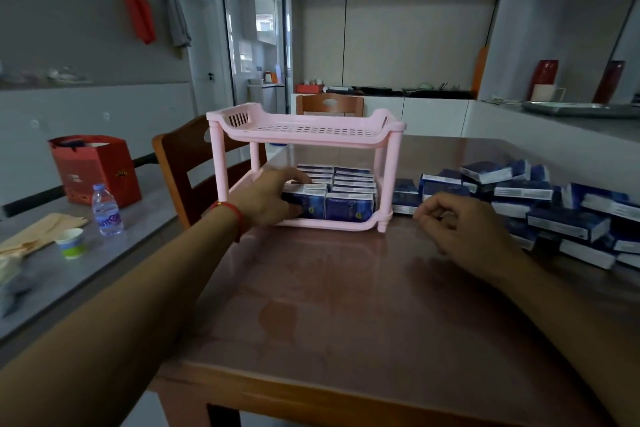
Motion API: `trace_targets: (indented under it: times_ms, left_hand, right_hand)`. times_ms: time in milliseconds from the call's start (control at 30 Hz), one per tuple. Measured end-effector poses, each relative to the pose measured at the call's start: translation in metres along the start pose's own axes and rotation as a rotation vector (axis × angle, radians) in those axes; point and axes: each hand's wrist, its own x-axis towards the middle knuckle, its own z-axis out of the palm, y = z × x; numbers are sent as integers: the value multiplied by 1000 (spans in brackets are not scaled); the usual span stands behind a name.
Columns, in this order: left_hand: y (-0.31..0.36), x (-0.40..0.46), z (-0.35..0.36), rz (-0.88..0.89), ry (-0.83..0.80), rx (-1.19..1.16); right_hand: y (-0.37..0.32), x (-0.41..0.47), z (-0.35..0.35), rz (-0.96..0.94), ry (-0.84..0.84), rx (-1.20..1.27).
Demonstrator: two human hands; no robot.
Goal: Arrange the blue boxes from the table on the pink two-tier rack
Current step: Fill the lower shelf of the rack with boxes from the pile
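Guessing light, stiff, slick small blue cardboard boxes [568, 224] heaped past loosely curled, empty right hand [460, 229]; best pinched across flat faces, left hand [266, 199] gripping one on pink plastic two-tier rack [304, 130] bottom shelf.

left hand [268, 199] gripping, right hand [460, 227] loosely curled

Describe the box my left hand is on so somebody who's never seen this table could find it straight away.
Find the pink rack in the middle of the brown table, then look at its lower tier. The front-left blue box there stands upright at the near edge. It alone is gripped by the left hand; the matching box beside it is untouched.
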Motion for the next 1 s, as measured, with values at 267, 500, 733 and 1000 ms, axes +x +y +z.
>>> trace_targets:
  times_ms: [267,500,733,1000]
  left_hand:
    - [5,-7,8,-222,32,-398]
    - [17,-12,9,-144,-31,-473]
    - [20,-11,16,-237,88,-589]
    - [23,-31,22,-66,357,-41]
  right_hand:
    - [-7,2,6,24,-34,29]
    - [-11,0,10,17,-53,38]
    - [-15,-1,11,18,-60,37]
    - [-16,-9,4,19,-50,-12]
